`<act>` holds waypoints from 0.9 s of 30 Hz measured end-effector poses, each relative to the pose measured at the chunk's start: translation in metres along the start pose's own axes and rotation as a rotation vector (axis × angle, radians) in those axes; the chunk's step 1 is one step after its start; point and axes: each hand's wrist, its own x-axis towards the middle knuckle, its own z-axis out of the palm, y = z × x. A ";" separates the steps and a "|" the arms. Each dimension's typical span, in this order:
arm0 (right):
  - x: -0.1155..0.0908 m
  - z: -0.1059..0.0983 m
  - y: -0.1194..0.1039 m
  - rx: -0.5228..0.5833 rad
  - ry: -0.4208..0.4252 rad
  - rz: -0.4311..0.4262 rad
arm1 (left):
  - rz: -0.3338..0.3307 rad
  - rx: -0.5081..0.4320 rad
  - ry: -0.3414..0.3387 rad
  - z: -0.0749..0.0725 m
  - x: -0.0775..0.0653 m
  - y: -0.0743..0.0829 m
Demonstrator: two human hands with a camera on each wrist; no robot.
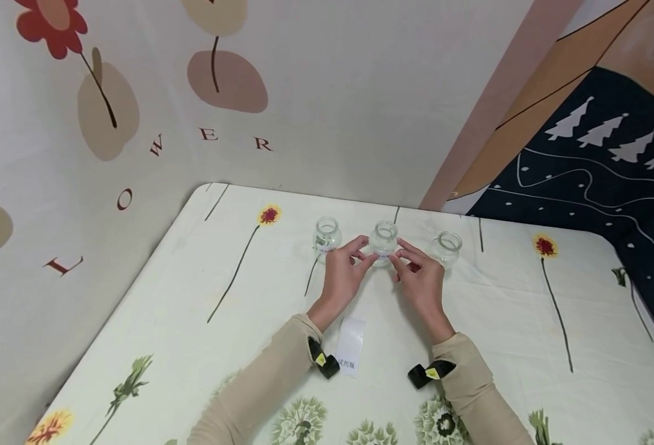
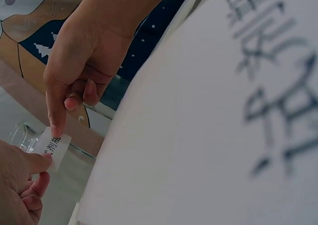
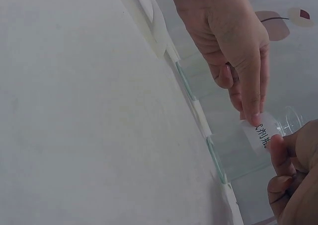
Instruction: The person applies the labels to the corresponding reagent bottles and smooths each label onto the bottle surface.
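Note:
Both hands hold a small clear glass jar (image 1: 385, 232) that stands upright on the table in the head view. My left hand (image 1: 342, 277) grips its left side and my right hand (image 1: 423, 283) its right side, fingers curled round it. Both thumbs press a white label with black characters (image 3: 259, 131) against the jar's front. In the left wrist view the label (image 2: 58, 154) lies under the thumb tips, the glass rim (image 2: 21, 133) showing behind. The jar's lower part is mostly hidden by the fingers.
Left of the hands stands a similar jar (image 1: 327, 232) bearing a label. A third open jar (image 1: 448, 243) is at the right, partly behind the right hand. Between the forearms lies a white paper strip (image 1: 352, 340) with printed characters. The flower-patterned tablecloth (image 1: 271, 272) meets printed wall hangings behind.

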 end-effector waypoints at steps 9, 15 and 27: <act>0.001 0.001 -0.001 0.003 0.011 0.027 | -0.009 0.003 -0.007 -0.001 0.000 0.002; 0.001 0.002 0.002 0.060 0.017 0.075 | -0.015 0.002 -0.014 -0.002 0.000 0.001; 0.002 0.001 0.005 0.117 0.033 0.104 | -0.024 -0.012 -0.028 -0.002 0.000 -0.001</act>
